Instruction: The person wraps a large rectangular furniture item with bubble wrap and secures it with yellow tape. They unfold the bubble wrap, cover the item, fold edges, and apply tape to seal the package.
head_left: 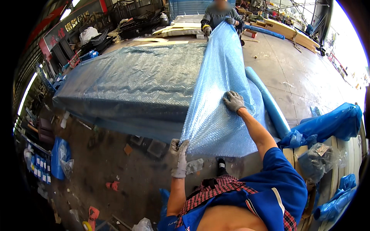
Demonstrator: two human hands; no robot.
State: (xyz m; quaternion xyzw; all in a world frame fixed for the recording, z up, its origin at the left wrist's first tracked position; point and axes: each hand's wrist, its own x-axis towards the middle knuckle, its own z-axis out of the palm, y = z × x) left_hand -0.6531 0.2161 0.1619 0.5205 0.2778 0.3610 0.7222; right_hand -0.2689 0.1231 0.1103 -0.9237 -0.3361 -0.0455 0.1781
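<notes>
A sheet of blue bubble wrap stretches from my front toward a co-worker at the far end, whose gloved hands hold its other end. My left hand, in a grey glove, is closed on the near left corner of the sheet. Fingers spread, my gloved right hand lies flat on the sheet's upper surface, further out and to the right. Left of the sheet stands a long, low block-shaped load covered in bubble wrap; what is inside it cannot be made out.
A long blue roll lies right of the sheet. Nearer on the right, blue plastic film and a clear plastic bag rest on boards. Scraps, including a red one, litter the floor at left. Wooden beams lie far right.
</notes>
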